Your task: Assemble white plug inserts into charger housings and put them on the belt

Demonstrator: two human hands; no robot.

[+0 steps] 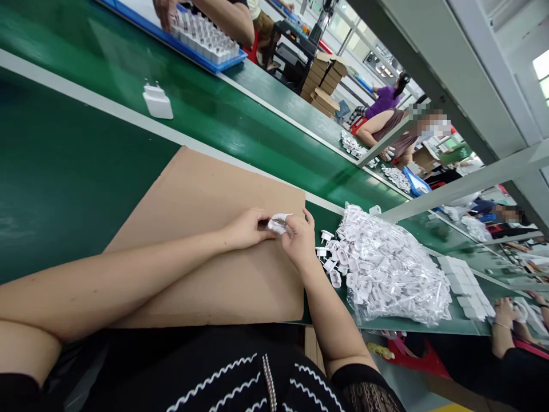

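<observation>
Over the brown cardboard sheet (223, 194), both hands meet at a white plastic charger housing (278, 222), which looks hollow. My left hand (245, 228) pinches its left end with the fingertips. From the right, my right hand (299, 237) grips the same piece between thumb and fingers, and one finger sticks up. The fingers cover part of the housing. Just right of my right hand lie several loose white plug parts (334, 260). They spill from a clear plastic bag (394, 269) full of similar white parts.
A white plug charger (158, 102) stands on the green conveyor belt (206, 123). Across it, a person's hand (166, 12) touches a blue tray (210, 60) of white pieces. White blocks (467, 286) lie right of the bag. A metal beam (472, 177) slants overhead. Other people sit along the line.
</observation>
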